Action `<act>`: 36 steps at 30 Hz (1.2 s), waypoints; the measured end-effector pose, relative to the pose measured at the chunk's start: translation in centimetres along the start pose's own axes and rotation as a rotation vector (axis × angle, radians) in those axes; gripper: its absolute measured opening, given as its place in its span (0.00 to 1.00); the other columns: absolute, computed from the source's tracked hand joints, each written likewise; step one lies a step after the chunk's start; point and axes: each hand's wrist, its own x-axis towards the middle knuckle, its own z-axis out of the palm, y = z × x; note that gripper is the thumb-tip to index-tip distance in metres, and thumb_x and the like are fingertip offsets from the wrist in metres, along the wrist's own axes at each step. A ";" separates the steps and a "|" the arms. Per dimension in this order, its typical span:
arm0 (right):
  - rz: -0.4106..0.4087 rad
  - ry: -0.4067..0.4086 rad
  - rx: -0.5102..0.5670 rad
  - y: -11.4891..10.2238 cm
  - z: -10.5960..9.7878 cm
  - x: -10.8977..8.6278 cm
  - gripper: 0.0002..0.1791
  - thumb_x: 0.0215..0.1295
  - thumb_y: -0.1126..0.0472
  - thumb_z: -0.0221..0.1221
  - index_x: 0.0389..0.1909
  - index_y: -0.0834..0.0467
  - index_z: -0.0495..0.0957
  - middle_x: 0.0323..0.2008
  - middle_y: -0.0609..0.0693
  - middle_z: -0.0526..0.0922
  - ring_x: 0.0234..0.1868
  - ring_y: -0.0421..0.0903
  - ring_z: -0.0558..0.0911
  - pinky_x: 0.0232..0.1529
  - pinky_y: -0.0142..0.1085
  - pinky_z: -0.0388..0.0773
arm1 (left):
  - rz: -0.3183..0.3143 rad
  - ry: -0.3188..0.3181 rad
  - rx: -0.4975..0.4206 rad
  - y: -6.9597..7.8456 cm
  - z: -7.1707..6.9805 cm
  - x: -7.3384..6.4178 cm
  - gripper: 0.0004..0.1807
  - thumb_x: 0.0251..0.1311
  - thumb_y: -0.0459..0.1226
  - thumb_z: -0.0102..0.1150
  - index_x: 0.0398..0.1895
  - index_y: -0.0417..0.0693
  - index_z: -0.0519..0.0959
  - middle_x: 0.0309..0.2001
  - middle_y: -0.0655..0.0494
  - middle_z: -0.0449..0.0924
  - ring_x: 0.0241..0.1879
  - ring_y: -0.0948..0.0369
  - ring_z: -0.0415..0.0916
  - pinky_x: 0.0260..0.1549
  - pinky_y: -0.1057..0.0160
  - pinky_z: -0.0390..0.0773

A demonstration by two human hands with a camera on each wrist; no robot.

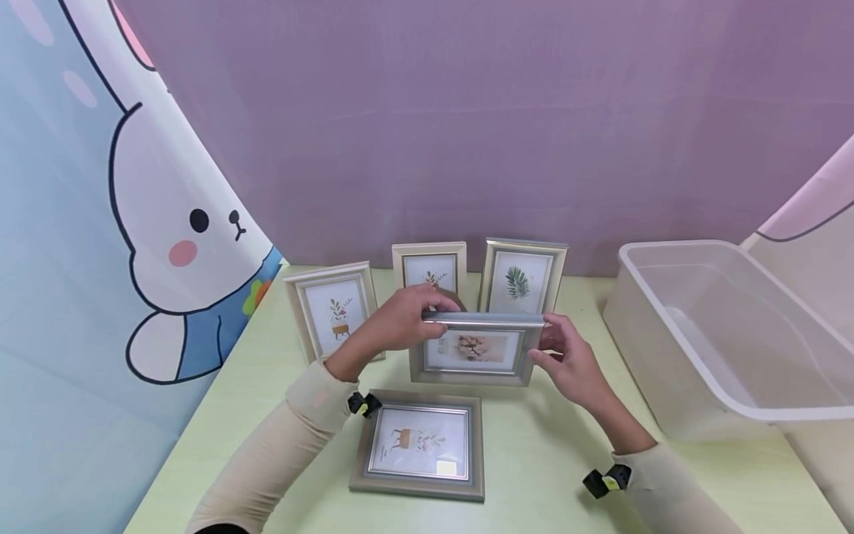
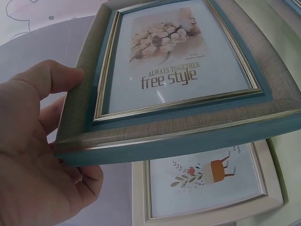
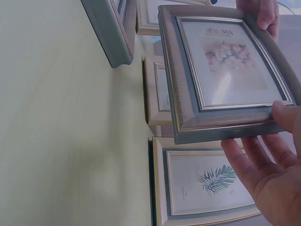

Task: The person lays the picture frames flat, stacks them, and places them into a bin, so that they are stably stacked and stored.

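A grey-brown picture frame (image 1: 477, 350) with a flower print is held up on its long side between both hands. My left hand (image 1: 408, 320) grips its upper left corner, thumb on the front. The right hand (image 1: 567, 360) pinches the right edge, with the thumb (image 3: 285, 116) on the front and the fingers behind. In the left wrist view the held picture frame (image 2: 174, 61) shows "free style" lettering under the bouquet. Below it, a second grey-brown picture frame (image 1: 419, 445) lies face up on the table, near my left wrist.
Behind stand a cream frame (image 1: 333, 311) at left, another cream frame (image 1: 430, 267) in the middle, partly hidden, and a gold-edged frame with a green leaf print (image 1: 522, 278). A white plastic bin (image 1: 667, 348) stands at right. A purple cloth (image 1: 467, 133) hangs behind the table.
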 end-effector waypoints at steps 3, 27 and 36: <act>-0.004 0.003 0.009 0.0 0.1 0.0 0.31 0.62 0.78 0.63 0.65 0.68 0.65 0.42 0.67 0.84 0.41 0.31 0.82 0.43 0.25 0.82 | 0.012 -0.003 0.011 -0.2 0.0 0.0 0.13 0.62 0.34 0.64 0.49 0.52 0.87 0.47 0.58 0.84 0.41 0.61 0.72 0.41 0.62 0.73; -0.016 0.062 -0.024 -0.2 -0.8 0.0 0.32 0.61 0.78 0.64 0.65 0.69 0.65 0.42 0.70 0.84 0.41 0.27 0.81 0.42 0.22 0.81 | -0.077 0.049 -0.126 -2.6 -1.8 -2.3 0.20 0.66 0.39 0.67 0.60 0.49 0.83 0.49 0.52 0.82 0.43 0.59 0.79 0.31 0.65 0.80; -0.025 0.073 -0.002 -0.1 -0.9 -0.1 0.31 0.59 0.81 0.63 0.64 0.70 0.64 0.40 0.71 0.82 0.40 0.27 0.81 0.42 0.22 0.81 | -0.083 0.020 -0.285 -3.8 -1.7 -2.2 0.21 0.67 0.38 0.65 0.62 0.47 0.80 0.54 0.48 0.80 0.49 0.51 0.80 0.38 0.58 0.84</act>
